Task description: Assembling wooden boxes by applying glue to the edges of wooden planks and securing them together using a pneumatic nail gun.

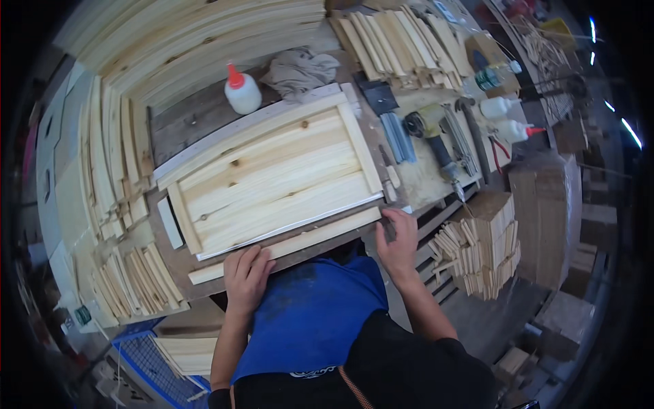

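Left hand (246, 274) grasping, right hand (398, 240) parted at thumb and finger, both attend the bench (201, 290): panel (276, 176) beyond, strip (320, 234) just nearer, held in the left, its end at the right, best kept parallel to the panel.

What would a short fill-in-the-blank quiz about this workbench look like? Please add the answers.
1. The loose strip lies between the panel and the ____ apron.
2. The hand nearer the drill is the ____ one.
3. The white bottle beside the rag has a ____ tip.

Missing words: blue; right; red.
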The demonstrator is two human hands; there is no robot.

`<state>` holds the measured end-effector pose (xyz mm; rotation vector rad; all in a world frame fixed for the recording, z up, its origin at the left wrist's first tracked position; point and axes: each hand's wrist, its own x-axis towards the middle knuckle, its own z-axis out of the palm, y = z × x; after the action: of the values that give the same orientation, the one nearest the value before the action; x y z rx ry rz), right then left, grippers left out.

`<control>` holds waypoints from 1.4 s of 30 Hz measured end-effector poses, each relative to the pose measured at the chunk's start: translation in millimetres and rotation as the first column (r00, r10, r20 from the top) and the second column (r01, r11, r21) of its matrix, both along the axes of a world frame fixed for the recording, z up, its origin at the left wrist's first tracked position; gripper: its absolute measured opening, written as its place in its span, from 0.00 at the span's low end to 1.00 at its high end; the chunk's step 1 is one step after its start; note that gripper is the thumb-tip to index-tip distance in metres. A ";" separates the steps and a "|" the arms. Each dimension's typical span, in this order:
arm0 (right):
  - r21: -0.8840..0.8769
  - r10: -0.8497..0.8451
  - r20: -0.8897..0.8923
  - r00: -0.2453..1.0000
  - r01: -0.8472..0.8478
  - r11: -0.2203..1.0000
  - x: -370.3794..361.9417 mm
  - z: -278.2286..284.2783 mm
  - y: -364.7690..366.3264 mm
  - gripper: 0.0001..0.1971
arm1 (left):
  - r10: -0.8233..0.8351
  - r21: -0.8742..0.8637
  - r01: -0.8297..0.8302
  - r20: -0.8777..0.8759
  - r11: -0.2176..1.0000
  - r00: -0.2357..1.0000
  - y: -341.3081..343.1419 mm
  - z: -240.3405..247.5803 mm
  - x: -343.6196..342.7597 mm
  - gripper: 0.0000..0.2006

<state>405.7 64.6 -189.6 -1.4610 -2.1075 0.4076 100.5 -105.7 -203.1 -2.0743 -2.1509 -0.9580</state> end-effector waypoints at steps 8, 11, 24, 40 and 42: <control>0.048 0.067 -0.058 0.996 -0.064 0.997 12.4 -0.5 7.1 0.16 | -0.098 0.058 0.098 -0.002 0.994 0.995 11.1 -1.4 6.4 0.17; 0.084 0.075 -0.052 0.996 -0.070 0.994 12.4 1.4 17.1 0.15 | -0.069 0.028 0.069 0.011 0.997 0.998 21.5 1.8 7.3 0.17; 0.146 0.082 0.024 0.996 -0.084 0.986 3.6 -4.3 37.5 0.15 | -0.066 -0.032 0.068 0.064 0.997 0.996 47.2 5.2 -6.9 0.16; 0.070 0.142 0.052 0.989 -0.145 0.987 20.7 -21.2 53.5 0.12 | -0.090 0.062 0.083 0.115 0.995 0.989 53.2 -4.2 -3.8 0.17; 0.095 0.153 0.079 0.985 -0.161 0.982 21.8 -19.2 54.1 0.12 | -0.108 0.078 0.099 0.131 0.992 0.985 55.6 -5.1 -2.9 0.17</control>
<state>427.5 118.7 -208.8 -1.2745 -2.2750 0.3061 97.6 -50.1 -208.1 -2.1661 -2.0510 -1.2005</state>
